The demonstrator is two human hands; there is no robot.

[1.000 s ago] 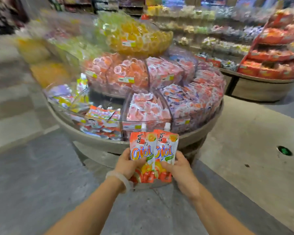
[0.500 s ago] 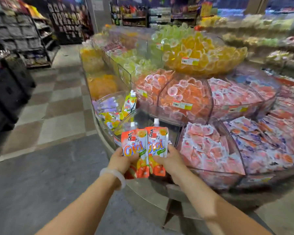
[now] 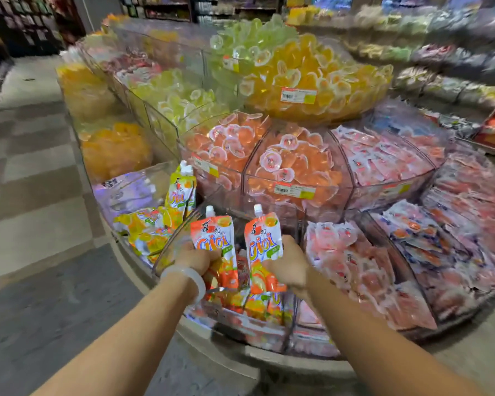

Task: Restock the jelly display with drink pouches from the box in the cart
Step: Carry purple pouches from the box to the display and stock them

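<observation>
My left hand (image 3: 195, 257) grips an orange drink pouch (image 3: 216, 241) with a white cap, held upright. My right hand (image 3: 286, 264) grips a second orange pouch (image 3: 265, 244) the same way, a small gap between the two. Both pouches hover over a clear front bin (image 3: 240, 318) of the round jelly display, which holds several more orange pouches lying flat. A yellow-orange pouch (image 3: 181, 190) stands upright in the bin to the left. The cart and box are out of view.
Clear bins of orange jelly cups (image 3: 292, 164), yellow cups (image 3: 309, 78) and pink packets (image 3: 352, 270) ring the tiered display. Its curved stone rim (image 3: 269, 355) is at my front. Tiled aisle floor (image 3: 35, 195) lies left; more shelves (image 3: 446, 58) stand at the back right.
I have stepped closer to the display, which now fills the view. The two pouches, held together before, have moved apart and now sit over the front bin.
</observation>
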